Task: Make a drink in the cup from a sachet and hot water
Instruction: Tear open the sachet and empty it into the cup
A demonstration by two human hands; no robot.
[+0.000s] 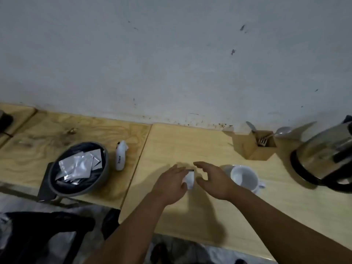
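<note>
The left hand (171, 184) grasps a small white paper sachet (190, 179) between thumb and fingers, holding it upright just above the middle of the pale wooden worktop (190, 145); the right hand (214, 181) hovers just beside the sachet with its fingers spread and loosely curled, gripping nothing and not clearly touching the packet; whether the sachet's top is torn yet cannot be told, since it is small and blurred.

The white ceramic cup (244, 178) stands on the worktop just right of the right hand, toward the front edge; its inside looks bare and white, so nothing seems to have been tipped in; the stainless steel electric kettle (327, 157) sits at the right edge of the worktop, untouched; a small wooden cutlery box (255, 147) with a fork and spoons rests near the back edge by the wall.

On the neighbouring worktop to the left, a round dark grey bowl (80, 168) holds several silver foil sachets near its front edge; a white plastic bottle (121, 156) lies beside it.

The task looks barely begun: one sachet is in hand; opening it, emptying it into the cup, pouring hot water and stirring all appear to remain.
</note>
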